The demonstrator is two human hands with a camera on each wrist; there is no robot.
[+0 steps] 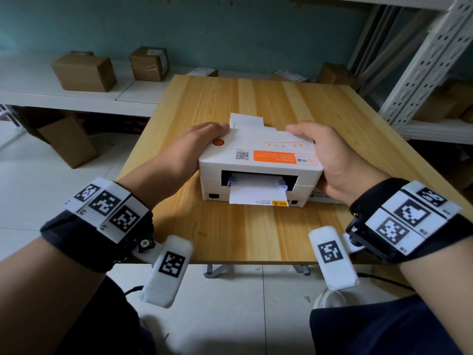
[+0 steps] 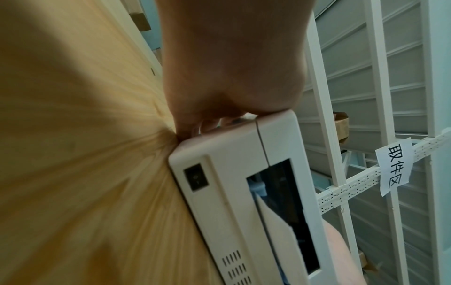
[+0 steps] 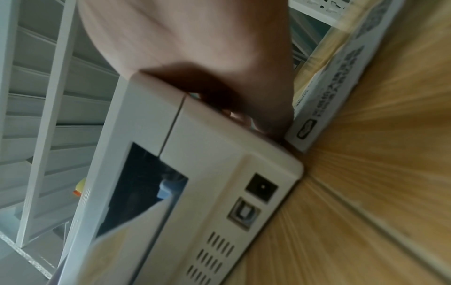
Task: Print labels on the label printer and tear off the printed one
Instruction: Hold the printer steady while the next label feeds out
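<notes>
A white label printer sits mid-table on the wooden table, its back with the power switch and ports towards me. White label paper hangs from the near slot, and more paper sticks up at the far side. My left hand grips the printer's left side, thumb on top near the orange button. My right hand grips the right side, thumb on the lid. The wrist views show each palm pressed against the casing, with the fingers hidden behind it.
A white printed box lies on the table against the printer's right side. Cardboard boxes stand on a low white shelf at the back left. A white metal rack rises at the right, with a paper sign on it.
</notes>
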